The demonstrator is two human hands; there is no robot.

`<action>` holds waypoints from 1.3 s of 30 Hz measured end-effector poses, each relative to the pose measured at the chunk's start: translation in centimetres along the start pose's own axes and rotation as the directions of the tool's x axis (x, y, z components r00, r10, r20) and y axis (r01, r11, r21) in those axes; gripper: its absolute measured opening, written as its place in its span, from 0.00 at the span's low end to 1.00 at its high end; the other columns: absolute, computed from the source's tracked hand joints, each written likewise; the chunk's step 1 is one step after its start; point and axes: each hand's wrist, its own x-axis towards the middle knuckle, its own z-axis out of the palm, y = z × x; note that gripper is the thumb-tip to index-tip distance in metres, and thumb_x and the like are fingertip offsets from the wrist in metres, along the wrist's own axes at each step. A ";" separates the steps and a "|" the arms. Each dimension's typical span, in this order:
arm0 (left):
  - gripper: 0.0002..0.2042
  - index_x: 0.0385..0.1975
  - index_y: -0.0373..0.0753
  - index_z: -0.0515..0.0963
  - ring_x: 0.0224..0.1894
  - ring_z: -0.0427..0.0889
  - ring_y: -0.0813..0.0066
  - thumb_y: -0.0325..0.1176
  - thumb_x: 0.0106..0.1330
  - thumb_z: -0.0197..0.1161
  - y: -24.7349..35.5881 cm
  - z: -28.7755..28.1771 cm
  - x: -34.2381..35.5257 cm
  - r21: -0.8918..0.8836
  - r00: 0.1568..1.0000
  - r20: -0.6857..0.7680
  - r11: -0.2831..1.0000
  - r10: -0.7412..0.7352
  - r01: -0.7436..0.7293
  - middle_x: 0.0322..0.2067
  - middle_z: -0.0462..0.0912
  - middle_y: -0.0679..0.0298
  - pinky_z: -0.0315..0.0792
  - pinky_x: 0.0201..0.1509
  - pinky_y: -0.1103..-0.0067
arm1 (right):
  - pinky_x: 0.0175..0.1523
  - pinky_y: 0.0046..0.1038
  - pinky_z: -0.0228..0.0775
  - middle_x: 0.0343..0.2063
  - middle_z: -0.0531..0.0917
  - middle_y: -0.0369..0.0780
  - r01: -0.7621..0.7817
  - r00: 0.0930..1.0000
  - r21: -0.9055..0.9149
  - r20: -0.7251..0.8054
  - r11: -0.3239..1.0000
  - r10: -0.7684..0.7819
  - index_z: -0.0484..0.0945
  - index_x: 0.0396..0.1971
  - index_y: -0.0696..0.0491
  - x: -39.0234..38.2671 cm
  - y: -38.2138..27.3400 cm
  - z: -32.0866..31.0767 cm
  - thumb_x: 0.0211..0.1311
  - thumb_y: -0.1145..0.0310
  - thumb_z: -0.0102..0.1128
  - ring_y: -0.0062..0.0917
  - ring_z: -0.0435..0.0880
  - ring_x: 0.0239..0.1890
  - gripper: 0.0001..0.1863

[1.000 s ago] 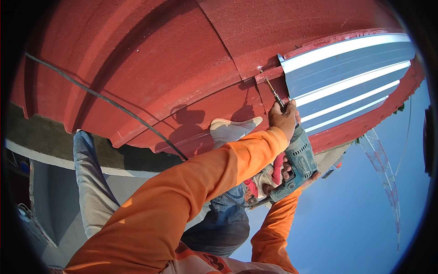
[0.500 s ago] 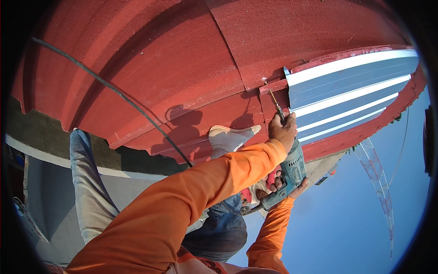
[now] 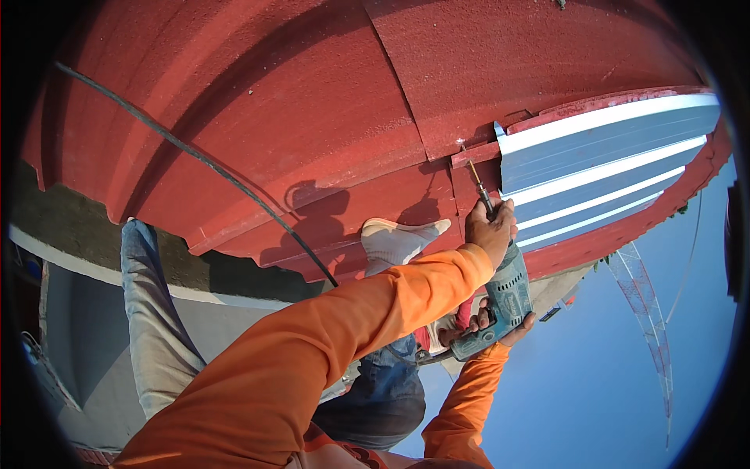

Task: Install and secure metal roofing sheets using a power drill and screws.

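Both my hands hold a teal power drill (image 3: 511,291) that points up and away over the red roof. At its front, my left hand (image 3: 491,228) is closed around the narrow black nose. My right hand (image 3: 517,331) wraps the rear grip, with fingers showing on both sides of it. A long thin bit (image 3: 474,171) reaches from the nose to a short red metal strip (image 3: 476,154). The tip is at the strip; whether it has gone into the metal I cannot tell.
Red ribbed roof sheets (image 3: 297,117) spread ahead, with a shiny bluish metal sheet (image 3: 594,164) at right. A dark cable (image 3: 187,148) crosses the roof on the left. A foot in a pale sock (image 3: 400,238) rests beside the drill. A lattice mast (image 3: 644,305) rises against the sky.
The whole view has shifted slightly, so things sit a little lower and farther right. Both hands keep their hold, and the bit stays at the red strip.
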 end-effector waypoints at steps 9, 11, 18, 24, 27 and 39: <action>0.15 0.44 0.42 0.68 0.22 0.75 0.81 0.46 0.69 0.55 1.4 -0.5 -0.7 -0.079 0.999 0.026 0.996 -0.038 0.040 0.25 0.74 0.68 0.70 0.24 0.83 | 0.25 0.42 0.74 0.40 0.75 0.59 0.039 0.999 -0.009 -0.030 0.999 -0.039 0.56 0.58 0.69 -1.2 1.2 0.5 0.50 0.30 0.49 0.40 0.79 0.22 0.54; 0.19 0.47 0.44 0.64 0.24 0.79 0.75 0.54 0.70 0.48 2.6 -0.5 -0.7 -0.059 1.000 0.002 0.998 -0.022 0.022 0.30 0.76 0.62 0.76 0.28 0.79 | 0.26 0.43 0.75 0.41 0.74 0.62 0.079 0.997 -0.046 -0.014 0.996 -0.080 0.54 0.60 0.67 -1.6 1.5 -0.3 0.51 0.32 0.51 0.41 0.80 0.24 0.53; 0.19 0.41 0.41 0.64 0.19 0.77 0.77 0.53 0.72 0.45 4.3 -1.1 0.6 -0.058 0.999 0.040 0.998 -0.016 0.018 0.25 0.75 0.63 0.71 0.19 0.82 | 0.24 0.43 0.78 0.42 0.74 0.62 0.150 0.986 -0.089 -0.055 0.985 -0.156 0.54 0.60 0.66 -2.0 2.6 2.0 0.50 0.35 0.55 0.43 0.81 0.25 0.52; 0.17 0.35 0.41 0.63 0.14 0.69 0.78 0.50 0.74 0.41 5.4 -1.3 0.8 -0.115 0.993 0.103 0.991 -0.051 0.063 0.18 0.69 0.68 0.69 0.18 0.79 | 0.26 0.42 0.78 0.39 0.77 0.58 0.250 0.951 -0.244 -0.123 0.937 -0.285 0.62 0.55 0.67 -4.5 3.4 5.1 0.51 0.37 0.55 0.42 0.81 0.25 0.47; 0.16 0.34 0.43 0.63 0.14 0.65 0.79 0.49 0.74 0.40 6.4 -1.1 0.6 -0.119 0.987 0.097 0.983 -0.126 0.138 0.17 0.67 0.69 0.68 0.20 0.76 | 0.29 0.40 0.79 0.36 0.78 0.57 0.267 0.925 -0.312 -0.183 0.912 -0.333 0.64 0.54 0.67 -5.7 4.2 11.1 0.52 0.37 0.55 0.41 0.81 0.26 0.46; 0.13 0.29 0.47 0.64 0.15 0.63 0.80 0.47 0.74 0.43 9.4 -1.7 0.6 -0.256 0.933 0.151 0.899 -0.327 0.356 0.17 0.66 0.71 0.66 0.24 0.76 | 0.32 0.31 0.77 0.36 0.81 0.51 0.054 0.942 -0.731 -0.188 0.681 -0.277 0.69 0.50 0.68 -8.3 2.3 19.0 0.48 0.51 0.67 0.36 0.82 0.28 0.38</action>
